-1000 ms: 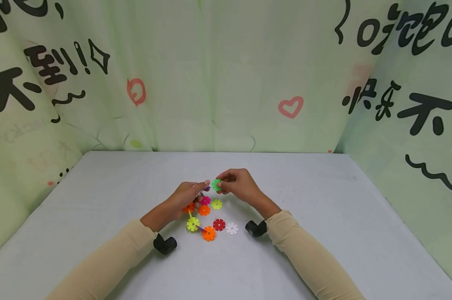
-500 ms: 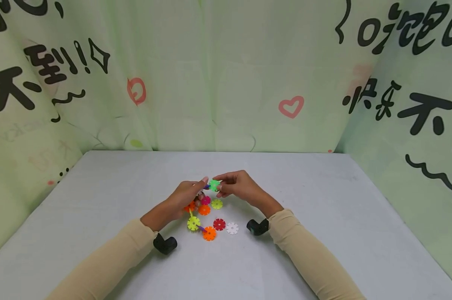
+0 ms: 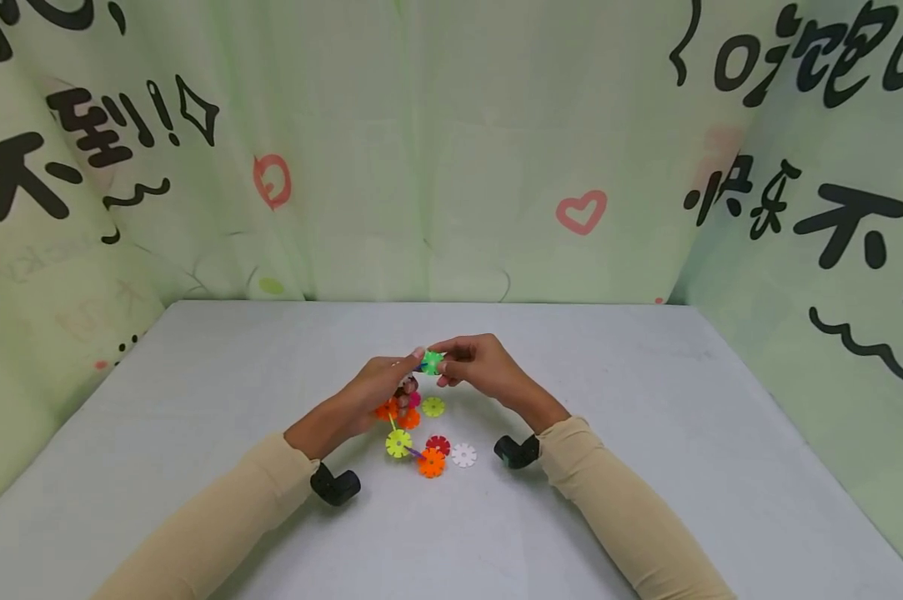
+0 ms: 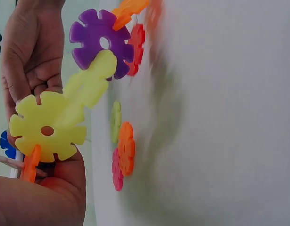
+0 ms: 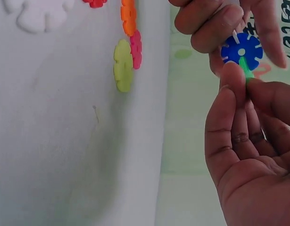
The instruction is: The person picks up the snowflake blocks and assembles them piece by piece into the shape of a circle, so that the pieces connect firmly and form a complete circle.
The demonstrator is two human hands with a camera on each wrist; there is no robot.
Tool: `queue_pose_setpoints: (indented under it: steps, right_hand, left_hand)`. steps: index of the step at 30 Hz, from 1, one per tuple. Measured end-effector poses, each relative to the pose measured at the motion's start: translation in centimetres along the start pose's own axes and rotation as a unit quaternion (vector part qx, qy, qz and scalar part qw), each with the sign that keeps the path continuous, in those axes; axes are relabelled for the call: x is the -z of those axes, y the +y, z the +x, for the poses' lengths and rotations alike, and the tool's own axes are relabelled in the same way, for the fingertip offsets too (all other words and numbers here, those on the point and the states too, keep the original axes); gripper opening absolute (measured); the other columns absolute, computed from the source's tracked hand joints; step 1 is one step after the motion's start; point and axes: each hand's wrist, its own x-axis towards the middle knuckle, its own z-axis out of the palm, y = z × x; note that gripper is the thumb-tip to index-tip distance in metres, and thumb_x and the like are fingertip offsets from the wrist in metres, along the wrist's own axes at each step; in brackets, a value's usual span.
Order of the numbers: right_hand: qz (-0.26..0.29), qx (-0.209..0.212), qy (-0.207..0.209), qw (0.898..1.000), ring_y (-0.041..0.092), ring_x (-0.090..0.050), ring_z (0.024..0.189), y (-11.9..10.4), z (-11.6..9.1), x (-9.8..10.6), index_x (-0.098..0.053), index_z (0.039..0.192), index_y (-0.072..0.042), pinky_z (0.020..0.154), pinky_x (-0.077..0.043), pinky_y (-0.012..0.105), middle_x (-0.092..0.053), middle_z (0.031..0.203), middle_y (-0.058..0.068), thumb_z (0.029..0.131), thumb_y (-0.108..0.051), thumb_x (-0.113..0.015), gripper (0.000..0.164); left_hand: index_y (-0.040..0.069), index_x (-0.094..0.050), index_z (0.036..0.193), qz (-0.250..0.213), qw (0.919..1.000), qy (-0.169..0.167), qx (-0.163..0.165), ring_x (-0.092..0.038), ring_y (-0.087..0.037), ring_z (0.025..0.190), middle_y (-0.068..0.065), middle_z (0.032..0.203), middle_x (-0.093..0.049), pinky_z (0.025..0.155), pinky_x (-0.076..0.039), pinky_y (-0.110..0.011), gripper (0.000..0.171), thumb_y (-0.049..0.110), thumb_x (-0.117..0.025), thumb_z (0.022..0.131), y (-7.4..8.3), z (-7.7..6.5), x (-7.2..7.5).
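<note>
My left hand [image 3: 376, 390] grips a chain of slotted plastic snowflake discs. Hanging from that hand, the chain shows a yellow disc [image 4: 48, 127], a purple disc [image 4: 100, 44] and an orange disc [image 3: 432, 462] at its lower end. At its upper end a blue disc [image 5: 242, 52] sits by the left fingers. Between thumb and fingertips, my right hand [image 3: 483, 364] pinches a green disc [image 3: 432, 362]. In the right wrist view the green disc stands edge-on against the blue one, its edge at the blue disc's slot. Left fingers partly hide the chain's middle.
Loose discs lie on the white table [image 3: 609, 400] beneath the hands: a yellow-green disc [image 3: 433, 407], a white disc [image 3: 464, 455], a red disc [image 3: 438, 443], an orange disc [image 4: 127, 148] and a pink disc [image 4: 117, 169]. A printed curtain [image 3: 436, 167] stands behind the table.
The green disc has turned and come against the blue disc. Both hands have risen slightly, and the left hand has shifted right, swinging the hanging chain right, partly over the red disc.
</note>
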Motion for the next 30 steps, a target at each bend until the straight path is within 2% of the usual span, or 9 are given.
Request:
queue_pose_setpoints:
  steps: [3,6,10,13,18,21,24,28,30]
  right_hand:
    - [-0.005,-0.005,-0.008,1.000,0.041,-0.066,0.089,0.2,0.0,0.5,-0.063,0.124,-0.002,0.082,-0.054,0.039,-0.067,0.101,0.025,0.093,-0.010,-0.066,0.032]
    - [-0.019,-0.018,-0.016,1.000,0.034,-0.067,0.089,0.4,-0.1,0.9,-0.063,0.124,-0.004,0.082,-0.054,0.038,-0.067,0.102,0.023,0.092,-0.012,-0.067,0.033]
    - [-0.038,-0.041,-0.021,0.998,0.024,-0.068,0.088,0.8,0.0,1.1,-0.063,0.121,0.002,0.083,-0.054,0.035,-0.067,0.102,0.019,0.093,-0.005,-0.064,0.029]
    - [-0.083,-0.042,-0.026,0.995,0.019,-0.067,0.088,1.0,0.1,0.9,-0.066,0.116,0.004,0.083,-0.053,0.032,-0.069,0.099,0.011,0.092,-0.003,-0.065,0.026]
    - [-0.165,-0.034,-0.047,0.985,0.017,-0.062,0.088,1.3,0.5,0.2,-0.071,0.111,0.000,0.081,-0.052,0.030,-0.070,0.095,0.003,0.090,-0.003,-0.067,0.022]
    - [-0.184,-0.042,-0.066,0.980,0.017,-0.061,0.086,1.3,0.5,-0.2,-0.071,0.111,-0.001,0.079,-0.052,0.029,-0.069,0.094,0.002,0.090,-0.004,-0.067,0.022]
    - [-0.196,-0.044,-0.082,0.976,0.016,-0.060,0.085,1.2,0.6,-0.4,-0.070,0.111,-0.001,0.078,-0.052,0.028,-0.068,0.095,0.003,0.090,-0.004,-0.067,0.022]
    - [-0.210,-0.050,-0.089,0.972,0.017,-0.059,0.085,1.2,0.8,-0.7,-0.071,0.110,-0.001,0.077,-0.052,0.027,-0.068,0.094,0.002,0.089,-0.003,-0.069,0.021]
    - [-0.217,-0.056,-0.090,0.970,0.016,-0.058,0.084,1.2,1.0,-1.0,-0.072,0.109,-0.002,0.076,-0.051,0.027,-0.067,0.093,0.002,0.088,-0.004,-0.071,0.022]
  left_hand:
    - [-0.002,-0.059,0.112,-0.003,0.9999,0.011,0.000,-0.045,-0.016,0.060,-0.004,0.074,-0.048,0.057,-0.043,-0.025,0.056,0.050,-0.058,0.094,0.1,-0.2,-0.1]
    - [-0.002,-0.061,0.115,-0.021,0.9995,0.025,-0.001,-0.044,-0.016,0.060,-0.004,0.074,-0.048,0.057,-0.042,-0.025,0.053,0.046,-0.062,0.093,0.0,-0.3,0.1]
    - [-0.004,-0.061,0.115,-0.041,0.9985,0.036,0.004,-0.046,-0.016,0.062,-0.006,0.077,-0.050,0.060,-0.044,-0.025,0.053,0.043,-0.067,0.090,0.0,-0.4,0.4]
    - [-0.003,-0.063,0.115,-0.033,0.9986,0.040,0.007,-0.049,-0.016,0.064,-0.009,0.085,-0.054,0.064,-0.045,-0.026,0.053,0.043,-0.069,0.089,0.1,-0.5,0.5]
    - [0.000,-0.066,0.113,-0.020,0.9975,0.065,0.020,-0.050,-0.017,0.071,-0.011,0.099,-0.055,0.065,-0.044,-0.026,0.047,0.041,-0.067,0.090,0.3,-0.5,0.5]
    - [-0.002,-0.065,0.110,-0.025,0.9973,0.064,0.024,-0.048,-0.016,0.070,-0.007,0.093,-0.054,0.063,-0.044,-0.024,0.042,0.036,-0.062,0.093,0.3,-0.4,0.6]
    - [-0.003,-0.062,0.106,-0.032,0.9980,0.054,0.009,-0.047,-0.016,0.065,-0.006,0.084,-0.053,0.061,-0.045,-0.023,0.036,0.030,-0.058,0.095,0.2,-0.3,0.9]
    - [0.000,-0.060,0.098,-0.045,0.9979,0.047,-0.001,-0.047,-0.017,0.062,-0.006,0.080,-0.052,0.060,-0.048,-0.024,0.024,0.023,-0.056,0.093,0.2,-0.4,1.3]
    - [0.001,-0.058,0.094,-0.057,0.9974,0.045,0.005,-0.046,-0.017,0.060,-0.007,0.078,-0.051,0.060,-0.048,-0.024,0.020,0.020,-0.056,0.091,0.1,-0.3,1.5]
